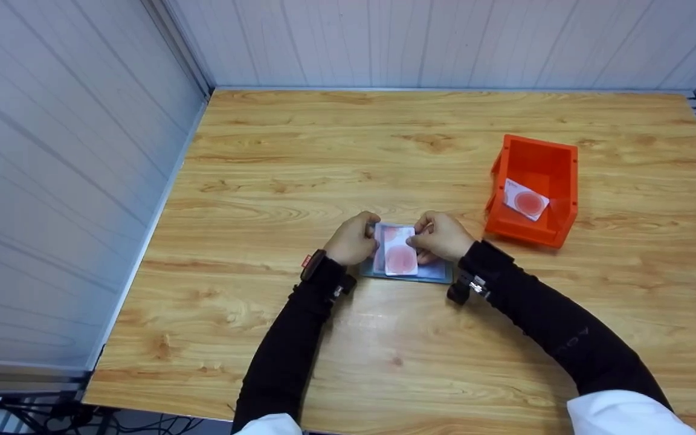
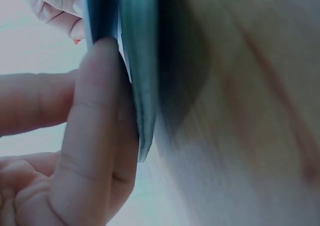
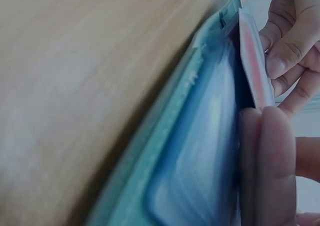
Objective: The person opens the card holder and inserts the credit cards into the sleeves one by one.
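Note:
A teal card holder (image 1: 438,280) lies on the table with its clear plastic sleeves (image 3: 200,136) spread above the cover. Over it is a white card (image 1: 400,257) with a pink circle, its near end toward the person. My right hand (image 1: 444,237) pinches this card by its right edge. At the holder's left side my left hand (image 1: 351,240) grips the raised sleeve pages, fingers (image 2: 92,131) behind them and thumb in front. The teal cover (image 2: 140,61) stays beneath those fingers. Whether the card's edge is inside a sleeve is hidden.
An orange bin (image 1: 535,235) stands at the right, beyond the right hand. Inside it lies another white card (image 1: 526,200) with a pink circle. Pale panel walls (image 1: 348,42) border the wood-grain table (image 1: 287,157) at the back and left.

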A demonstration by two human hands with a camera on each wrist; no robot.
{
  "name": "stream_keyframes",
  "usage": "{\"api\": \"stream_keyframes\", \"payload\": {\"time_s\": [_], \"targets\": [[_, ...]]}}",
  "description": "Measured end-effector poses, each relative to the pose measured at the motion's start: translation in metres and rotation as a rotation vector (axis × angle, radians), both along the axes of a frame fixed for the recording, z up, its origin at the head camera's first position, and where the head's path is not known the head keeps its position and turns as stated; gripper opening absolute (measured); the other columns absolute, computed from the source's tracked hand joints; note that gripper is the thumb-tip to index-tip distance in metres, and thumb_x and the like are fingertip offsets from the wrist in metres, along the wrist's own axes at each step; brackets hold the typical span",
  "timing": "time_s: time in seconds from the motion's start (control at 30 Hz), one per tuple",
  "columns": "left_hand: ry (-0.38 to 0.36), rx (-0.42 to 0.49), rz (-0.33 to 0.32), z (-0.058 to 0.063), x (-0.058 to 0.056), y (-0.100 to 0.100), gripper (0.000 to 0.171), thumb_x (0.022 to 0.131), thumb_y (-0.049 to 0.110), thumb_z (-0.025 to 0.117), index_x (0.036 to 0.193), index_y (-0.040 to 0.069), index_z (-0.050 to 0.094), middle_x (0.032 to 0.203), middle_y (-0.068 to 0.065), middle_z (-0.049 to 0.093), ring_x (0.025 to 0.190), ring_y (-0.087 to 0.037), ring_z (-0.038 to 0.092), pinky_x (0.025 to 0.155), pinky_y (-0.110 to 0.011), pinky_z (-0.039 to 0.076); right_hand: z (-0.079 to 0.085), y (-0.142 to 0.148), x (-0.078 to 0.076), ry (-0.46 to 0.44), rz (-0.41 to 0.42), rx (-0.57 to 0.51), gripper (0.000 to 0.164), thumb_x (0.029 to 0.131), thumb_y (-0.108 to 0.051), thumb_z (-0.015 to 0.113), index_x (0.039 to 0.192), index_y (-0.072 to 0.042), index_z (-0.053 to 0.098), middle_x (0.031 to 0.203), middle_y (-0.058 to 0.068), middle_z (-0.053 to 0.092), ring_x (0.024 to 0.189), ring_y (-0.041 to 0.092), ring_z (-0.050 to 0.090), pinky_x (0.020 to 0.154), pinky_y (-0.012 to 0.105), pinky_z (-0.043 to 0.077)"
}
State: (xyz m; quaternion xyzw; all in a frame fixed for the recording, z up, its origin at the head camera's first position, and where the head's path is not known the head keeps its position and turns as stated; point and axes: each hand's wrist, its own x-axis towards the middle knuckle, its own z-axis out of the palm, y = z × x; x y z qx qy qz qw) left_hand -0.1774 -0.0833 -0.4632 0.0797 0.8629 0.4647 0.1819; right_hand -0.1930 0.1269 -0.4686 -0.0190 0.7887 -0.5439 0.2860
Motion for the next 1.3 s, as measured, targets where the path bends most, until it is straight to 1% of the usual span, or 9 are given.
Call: {"api": "stream_keyframes", "payload": {"time_s": [0.17,0.43,0.5,0.7,0.77,0.93,1.1,1.2,1.3], "targets": [[-0.007,0.006,0.001,0.0,0.0,0.0,0.047,0.087,-0.008,0.052,0.133,-0.004,0.049,0.078,0.001,0.048,0.063,-0.01,0.055,0.057,-0.019,0.047,0.0,0.002,0.0,-0.025,-0.017,-0.015,0.022,0.089,0.001,0.064,0.102,0.003,0.045,0.071,0.003,0.06,0.05,0.008,0.062,0.049,0.022,0.055],[0.03,-0.014,-0.003,-0.001,0.0,0.001,0.046,0.084,-0.008,0.052,0.13,-0.006,0.05,0.077,0.001,0.048,0.063,-0.01,0.054,0.058,-0.019,0.046,0.001,-0.003,0.001,-0.053,-0.06,-0.038,0.021,0.089,0.001,0.063,0.102,0.003,0.046,0.068,0.002,0.061,0.049,0.008,0.062,0.05,0.022,0.056],[0.03,-0.014,-0.001,0.0,0.0,0.001,0.046,0.084,-0.008,0.052,0.131,-0.005,0.05,0.079,0.0,0.049,0.065,-0.01,0.053,0.059,-0.02,0.046,0.0,-0.005,0.001,-0.058,-0.064,-0.055,0.021,0.089,0.002,0.063,0.102,0.004,0.046,0.067,0.002,0.061,0.049,0.008,0.063,0.05,0.022,0.056],[-0.001,0.003,0.007,0.001,0.001,0.002,0.048,0.085,-0.006,0.052,0.133,-0.005,0.049,0.087,-0.004,0.05,0.072,-0.013,0.053,0.061,-0.021,0.05,-0.001,-0.007,0.001,-0.045,-0.048,-0.077,0.024,0.09,0.004,0.059,0.108,0.01,0.046,0.065,0.002,0.062,0.051,0.007,0.063,0.052,0.021,0.056],[0.011,-0.013,0.003,0.002,0.001,0.002,0.048,0.085,-0.006,0.054,0.133,-0.006,0.05,0.087,-0.005,0.051,0.073,-0.013,0.053,0.061,-0.021,0.05,0.001,-0.007,0.002,-0.036,-0.044,-0.071,0.026,0.09,0.003,0.058,0.112,0.012,0.047,0.067,0.003,0.062,0.052,0.007,0.064,0.053,0.021,0.057],[0.037,-0.063,-0.01,0.001,0.0,0.003,0.049,0.084,-0.005,0.055,0.133,-0.006,0.05,0.088,-0.007,0.056,0.073,-0.013,0.053,0.062,-0.02,0.047,0.004,-0.007,0.005,-0.009,-0.02,-0.055,0.036,0.089,0.004,0.055,0.122,0.016,0.05,0.074,0.006,0.061,0.055,0.007,0.065,0.057,0.02,0.057],[0.036,-0.079,-0.002,0.003,0.001,0.004,0.051,0.084,-0.004,0.058,0.135,-0.006,0.05,0.089,-0.007,0.058,0.077,-0.015,0.054,0.065,-0.022,0.048,0.005,-0.007,0.006,0.027,0.032,-0.017,0.042,0.088,0.005,0.052,0.129,0.017,0.05,0.078,0.007,0.06,0.056,0.006,0.064,0.059,0.02,0.057],[0.026,-0.084,0.001,0.005,0.002,0.006,0.054,0.084,0.0,0.062,0.136,-0.005,0.049,0.094,-0.01,0.062,0.085,-0.018,0.057,0.073,-0.027,0.051,0.004,-0.006,0.007,0.06,0.07,0.013,0.045,0.088,0.004,0.051,0.132,0.016,0.049,0.077,0.006,0.061,0.058,0.006,0.064,0.059,0.02,0.058],[0.026,-0.121,-0.009,0.005,0.003,0.007,0.059,0.082,0.005,0.067,0.137,-0.003,0.048,0.102,-0.014,0.066,0.093,-0.022,0.06,0.084,-0.033,0.052,0.003,-0.004,0.009,0.108,0.102,0.045,0.045,0.088,0.002,0.052,0.131,0.013,0.051,0.074,0.005,0.062,0.058,0.007,0.064,0.059,0.022,0.058]]}}
